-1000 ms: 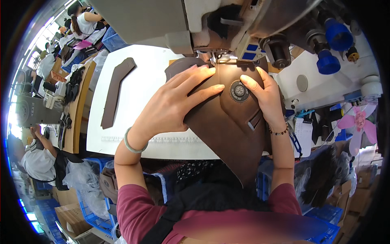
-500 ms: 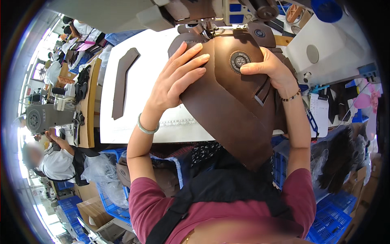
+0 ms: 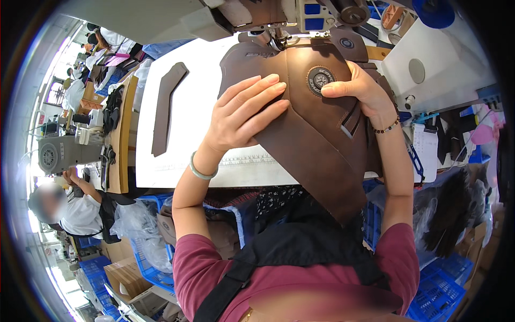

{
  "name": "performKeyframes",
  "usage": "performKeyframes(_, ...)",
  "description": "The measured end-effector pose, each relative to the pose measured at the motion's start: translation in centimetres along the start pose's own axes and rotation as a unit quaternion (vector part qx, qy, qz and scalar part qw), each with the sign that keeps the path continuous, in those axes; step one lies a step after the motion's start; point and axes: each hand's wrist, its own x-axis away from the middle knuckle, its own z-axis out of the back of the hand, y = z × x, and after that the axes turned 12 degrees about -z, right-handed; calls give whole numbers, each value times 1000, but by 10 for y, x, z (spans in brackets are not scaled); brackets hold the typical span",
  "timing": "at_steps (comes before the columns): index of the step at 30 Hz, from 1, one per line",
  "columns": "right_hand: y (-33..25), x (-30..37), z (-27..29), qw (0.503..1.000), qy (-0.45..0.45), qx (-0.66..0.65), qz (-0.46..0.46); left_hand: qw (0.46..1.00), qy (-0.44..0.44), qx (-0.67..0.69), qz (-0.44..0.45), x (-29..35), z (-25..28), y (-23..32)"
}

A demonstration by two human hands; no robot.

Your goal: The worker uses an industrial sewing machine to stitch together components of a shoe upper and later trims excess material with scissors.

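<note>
While the left hand [image 3: 247,115] lay loosely spread on the brown leather piece [image 3: 314,153], not gripping anything, the right hand [image 3: 370,91] had its thumb on the round badge [image 3: 320,80]. Its other fingers were mostly hidden, so honestly I couldn't tell if it was pinching the leather. That piece sat on the white table [image 3: 204,96], top edge up by the sewing machine's [image 3: 257,13] foot, pointed end hanging over the near edge. Off to the left, well apart, a bent brown strip [image 3: 168,110] lay flat.
</note>
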Motion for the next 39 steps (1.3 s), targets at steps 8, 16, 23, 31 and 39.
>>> performKeyframes(8,-1,3,-3,1000,-6,-27,-3,993,28,-108,-44,-9,-6,4)
performKeyframes(16,-17,19,-17,988,127,84,37,993,26,-106,-54,-16,5,8)
performKeyframes(23,-24,21,-24,978,161,121,52,993,34,-99,-57,-19,3,8)
performKeyframes(31,-23,16,-22,978,166,114,58,994,17,-96,-42,-16,2,6)
performKeyframes(39,-28,8,-15,975,169,135,50,995,25,-95,-32,-18,-1,0)
